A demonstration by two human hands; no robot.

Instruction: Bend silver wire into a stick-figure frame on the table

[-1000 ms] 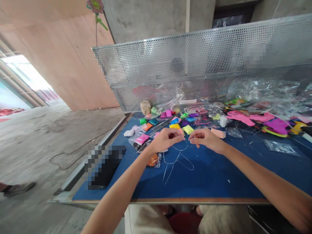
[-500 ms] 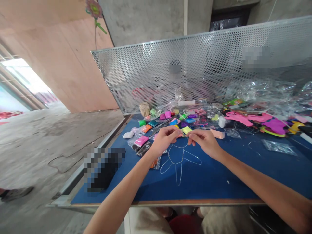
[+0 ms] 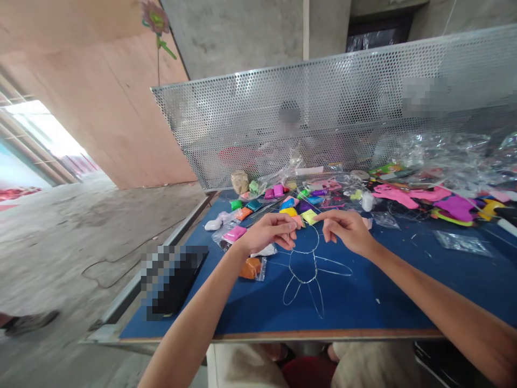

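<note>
The thin wire frame (image 3: 304, 282) could warp if the left hand (image 3: 272, 231), pinching its upper loop, twists hard (whether the right hand (image 3: 347, 229) pinches wire, I cannot tell).

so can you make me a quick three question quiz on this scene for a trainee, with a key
1. Multiple choice: what does the left hand hold?
a) scissors
b) a wire figure with thin loops
c) a paintbrush

2. True or false: the perforated metal panel stands along the near edge of the blue tabletop.

3. Fill in: of the two hands, the left and the right hand, the one nearer the clear bag with orange contents is the ____.

Key: 1. b; 2. false, it stands at the far side; 3. left.
</note>
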